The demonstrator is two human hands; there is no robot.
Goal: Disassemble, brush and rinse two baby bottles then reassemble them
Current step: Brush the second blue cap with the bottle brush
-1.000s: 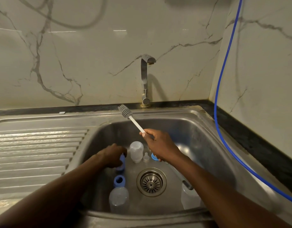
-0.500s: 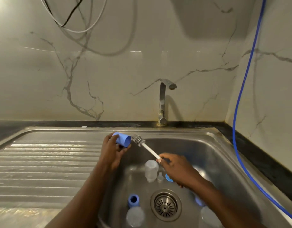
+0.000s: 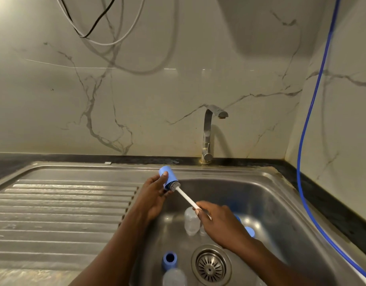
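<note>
My left hand (image 3: 152,198) holds a blue bottle cap (image 3: 167,176) up over the sink's left rim, its open end facing right. My right hand (image 3: 220,225) grips the white handle of a bottle brush (image 3: 185,197), whose grey bristle head sits in the cap's mouth. In the basin lie a clear bottle (image 3: 191,220) beside my right hand, a blue ring (image 3: 169,260) near the drain, a second clear bottle (image 3: 173,277) at the bottom edge, and blue parts (image 3: 250,231) partly hidden behind my right wrist.
The steel sink (image 3: 266,195) has a drain strainer (image 3: 211,265) and a ribbed draining board (image 3: 60,213) to the left. A tap (image 3: 207,133), not running, stands at the back. A blue hose (image 3: 303,141) hangs down the right wall. Cables hang at the top left.
My left hand lifted the blue cap out of the basin. My right hand brought the brush head to the cap's opening and into it. The view tilted upward.
</note>
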